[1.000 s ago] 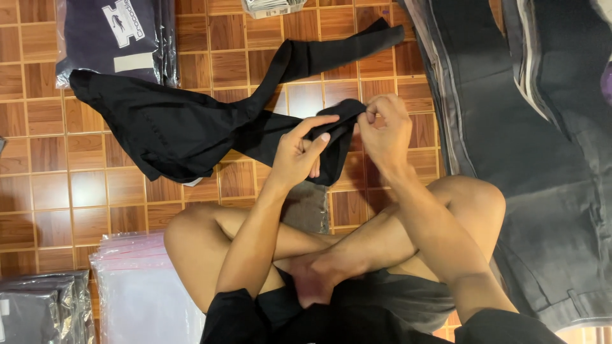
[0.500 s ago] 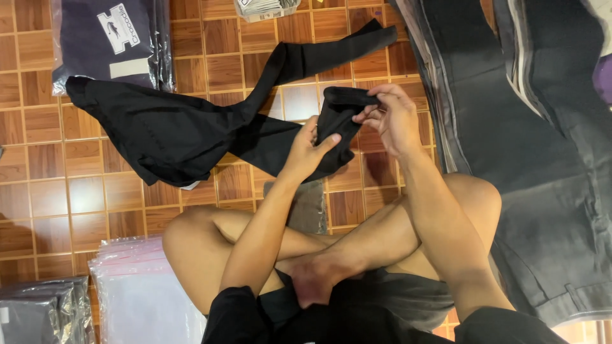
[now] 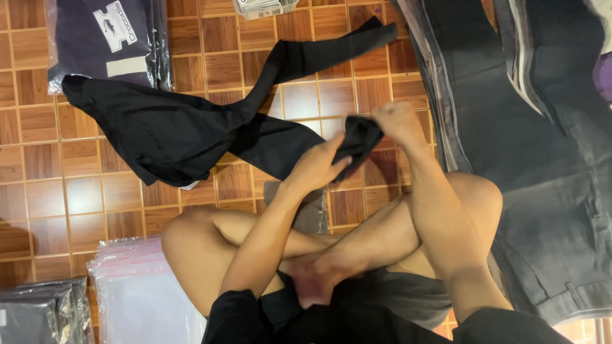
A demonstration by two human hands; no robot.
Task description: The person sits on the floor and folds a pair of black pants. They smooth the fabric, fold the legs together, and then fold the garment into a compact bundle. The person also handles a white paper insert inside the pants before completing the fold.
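Note:
A black garment [image 3: 172, 130] lies spread on the brown tiled floor, with one long strip reaching toward the top [image 3: 319, 57]. Both hands hold its near end, which is bunched into a dark wad [image 3: 358, 139]. My left hand [image 3: 315, 167] grips the wad from the left and below. My right hand [image 3: 398, 120] pinches it from the right, fingers closed. My crossed bare legs [image 3: 255, 236] lie just below the hands.
A dark folded garment in a clear bag [image 3: 108, 38] lies at the top left. A stack of clear plastic bags [image 3: 131, 293] and bagged grey items [image 3: 38, 312] sit at the bottom left. A pile of dark trousers [image 3: 510, 127] fills the right side.
The garment's near end has been gathered into a tighter wad between the hands. My right hand has closed into a fist and shifted slightly right; the left hand dropped a little lower.

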